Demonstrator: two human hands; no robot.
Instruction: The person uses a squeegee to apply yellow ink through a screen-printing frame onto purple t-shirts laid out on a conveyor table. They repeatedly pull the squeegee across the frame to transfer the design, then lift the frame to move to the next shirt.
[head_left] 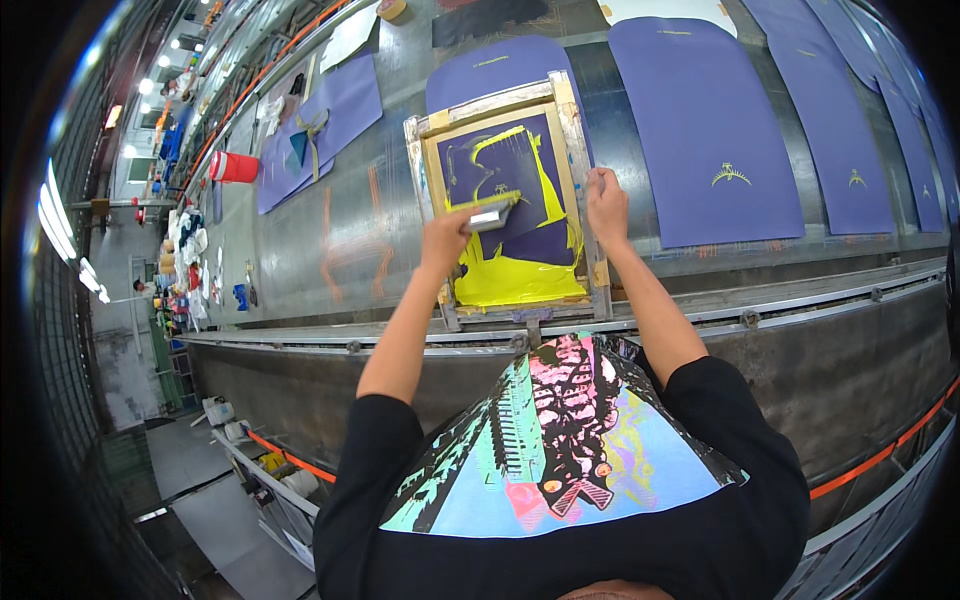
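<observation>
A wooden-framed printing screen (575,140) lies on a purple fabric panel (495,65) on the long metal table (330,230). Yellow ink (515,280) pools at the near end of its purple mesh. My left hand (447,235) grips a squeegee (492,214) with a pale handle, its blade down on the mesh about mid-screen. Out on the frame's right rail, my right hand (606,203) presses down and steadies it.
Several more purple panels (705,130) with a small yellow print lie along the table to the right. At the far left are another purple panel (335,115) and a red bucket (235,167). A metal rail (800,300) runs along the table's near edge. Floor and shelving lie below left.
</observation>
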